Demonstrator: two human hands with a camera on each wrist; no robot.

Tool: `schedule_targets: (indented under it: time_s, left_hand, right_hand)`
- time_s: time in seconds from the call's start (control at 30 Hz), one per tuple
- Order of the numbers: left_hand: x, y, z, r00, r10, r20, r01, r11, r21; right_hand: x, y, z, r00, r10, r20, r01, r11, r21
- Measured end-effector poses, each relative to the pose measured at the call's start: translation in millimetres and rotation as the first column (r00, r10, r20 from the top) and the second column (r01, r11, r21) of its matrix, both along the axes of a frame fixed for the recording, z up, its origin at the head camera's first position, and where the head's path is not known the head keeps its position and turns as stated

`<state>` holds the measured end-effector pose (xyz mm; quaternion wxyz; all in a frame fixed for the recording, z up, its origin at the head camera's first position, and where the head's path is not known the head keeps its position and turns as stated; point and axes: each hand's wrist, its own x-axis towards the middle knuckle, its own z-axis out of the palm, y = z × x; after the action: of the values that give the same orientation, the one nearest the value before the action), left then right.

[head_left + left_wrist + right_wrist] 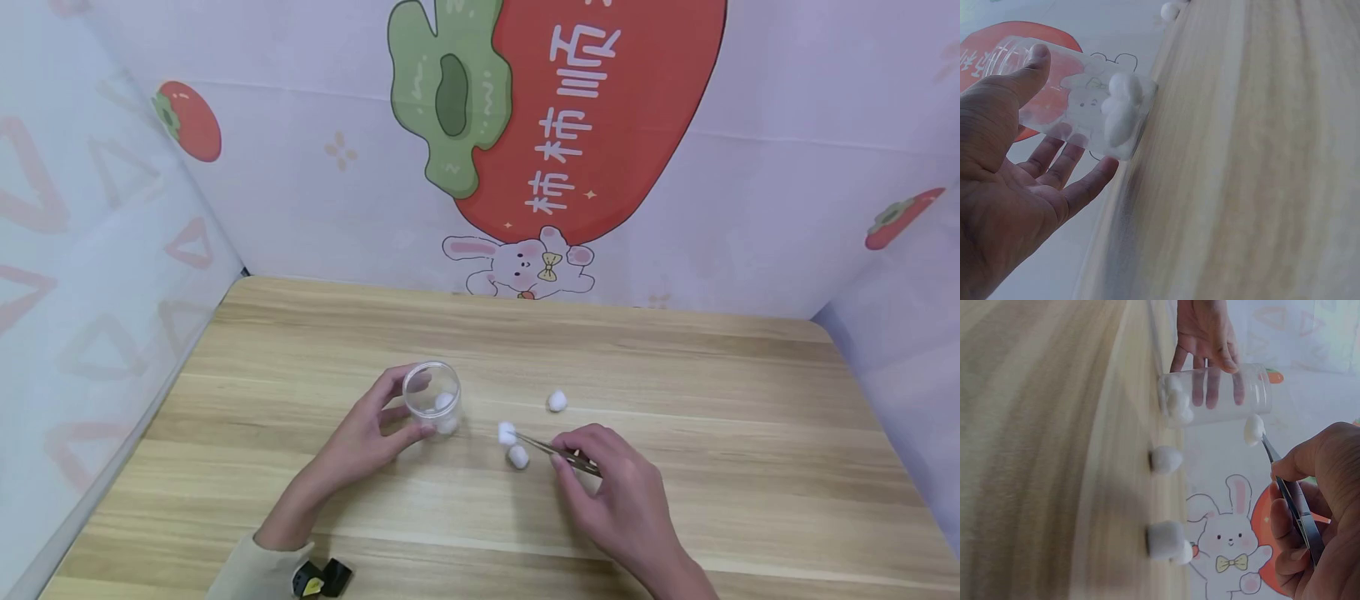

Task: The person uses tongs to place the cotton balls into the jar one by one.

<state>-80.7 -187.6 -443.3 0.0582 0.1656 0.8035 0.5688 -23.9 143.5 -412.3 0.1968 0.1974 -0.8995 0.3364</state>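
A clear jar (432, 400) stands upright on the table with several white cotton balls (1124, 106) at its bottom. My left hand (367, 437) is around its side, thumb on the near side and fingers on the far side. My right hand (626, 492) pinches metal tweezers (1297, 509), whose tips hold one cotton ball (1254, 429). That ball is in the air beside the jar's rim in the right wrist view, touching neither jar nor table. Loose cotton balls (518, 456) (1166, 460) lie on the table to the right of the jar.
Another loose cotton ball (557, 401) lies farther back on the wood-grain table (712, 400). A black object (336, 577) is by the left sleeve (258, 571) at the front. Printed cloth (300, 192) hangs behind the table and at both sides.
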Motion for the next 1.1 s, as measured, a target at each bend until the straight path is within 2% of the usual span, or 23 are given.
schedule_targets:
  time_s: [0.17,0.4,0.63,0.83,1.0,1.1]
  left_hand:
    - [-0.4,0.7,-0.3,1.000,0.002,0.010,-0.002,1.000,0.000]
    - [0.0,1.9,0.0,1.000,-0.009,0.013,0.009,1.000,0.021]
    - [-0.2,0.3,-3.5,1.000,0.003,0.008,-0.003,1.000,0.001]
    - [-0.4,0.7,-3.3,1.000,-0.002,0.014,0.002,1.000,0.009]
    - [0.0,1.0,-2.4,1.000,-0.005,0.010,0.005,1.000,0.006]
    - [-1.1,1.4,-3.7,1.000,-0.010,-0.001,0.010,1.000,0.004]
  right_hand:
    - [-5.8,-4,4.1,1.000,0.009,-0.011,-0.009,1.000,-0.014]
    - [-13.9,-12,9.6,0.995,0.043,-0.089,-0.047,0.998,-0.051]
    - [-21.3,-20,17.0,0.998,0.055,-0.042,-0.058,0.997,-0.055]
    - [-26.4,-24,24.0,0.998,0.053,-0.047,-0.056,0.995,-0.081]
    - [-29.9,-31,24.5,0.995,0.069,-0.069,-0.075,0.993,-0.087]
    - [-30.7,-36,24.2,0.997,0.064,-0.053,-0.068,0.995,-0.077]
